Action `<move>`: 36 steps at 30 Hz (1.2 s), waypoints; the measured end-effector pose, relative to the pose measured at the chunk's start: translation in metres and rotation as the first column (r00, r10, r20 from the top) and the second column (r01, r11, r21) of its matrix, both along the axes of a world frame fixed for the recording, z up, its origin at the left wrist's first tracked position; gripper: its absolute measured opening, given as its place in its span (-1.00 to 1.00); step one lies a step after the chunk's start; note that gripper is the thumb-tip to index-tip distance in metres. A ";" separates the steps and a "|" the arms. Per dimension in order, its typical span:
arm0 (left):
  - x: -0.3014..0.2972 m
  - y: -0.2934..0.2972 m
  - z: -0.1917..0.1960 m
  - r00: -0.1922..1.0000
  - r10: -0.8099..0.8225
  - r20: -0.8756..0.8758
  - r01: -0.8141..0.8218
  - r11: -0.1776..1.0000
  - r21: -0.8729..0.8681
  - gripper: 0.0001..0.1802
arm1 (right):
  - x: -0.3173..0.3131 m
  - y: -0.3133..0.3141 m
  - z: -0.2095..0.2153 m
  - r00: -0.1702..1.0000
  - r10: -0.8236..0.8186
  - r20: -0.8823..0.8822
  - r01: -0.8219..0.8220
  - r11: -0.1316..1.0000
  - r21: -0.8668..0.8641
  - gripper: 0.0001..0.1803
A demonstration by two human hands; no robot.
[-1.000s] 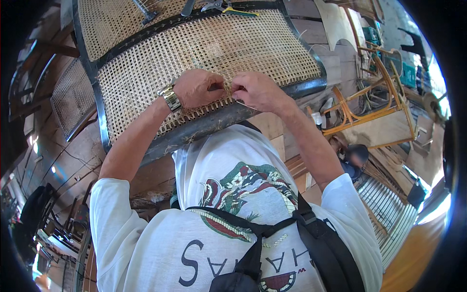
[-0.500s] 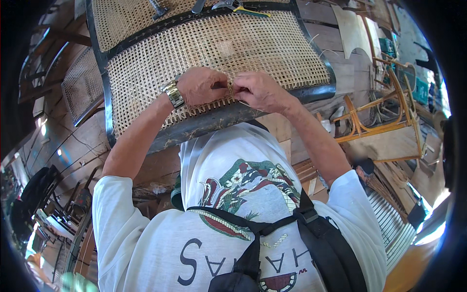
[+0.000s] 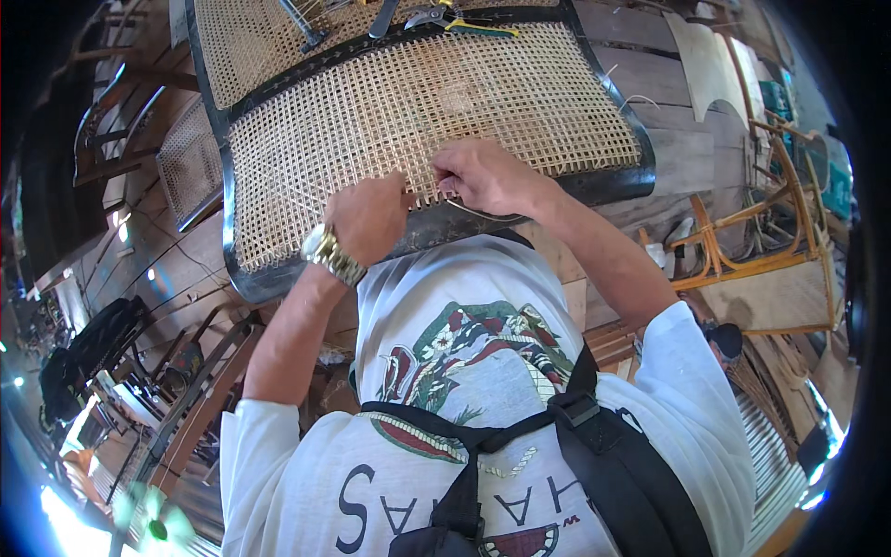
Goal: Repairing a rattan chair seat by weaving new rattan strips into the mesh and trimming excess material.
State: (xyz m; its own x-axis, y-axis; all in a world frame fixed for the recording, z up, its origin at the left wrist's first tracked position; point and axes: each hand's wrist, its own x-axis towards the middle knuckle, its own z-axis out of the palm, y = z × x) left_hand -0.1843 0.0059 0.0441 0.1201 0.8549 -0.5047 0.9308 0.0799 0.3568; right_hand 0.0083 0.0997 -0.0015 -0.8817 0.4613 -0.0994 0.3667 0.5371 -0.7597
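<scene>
Head: pliers on caned frame

Furniture workshop, woven cane panel, pliers, wooden chair frame

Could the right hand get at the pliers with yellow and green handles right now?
Probably yes, stretching: the pliers lie past the right hand, across the woven cane panel, and nothing visible stands between.

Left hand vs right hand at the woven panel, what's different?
The left hand has a metal watch at its wrist; the right hand's wrist is bare.
The left hand sits lower in the picture than the right hand.
A thin pale strand curves beneath the right hand, not the left.
Shared: both ungloved.
</scene>
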 end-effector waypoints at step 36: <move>0.013 0.008 -0.022 0.992 0.123 -0.004 -0.122 0.977 -0.173 -0.72 | 0.003 0.006 -0.016 0.999 0.038 -0.022 -0.039 0.996 -0.074 -0.89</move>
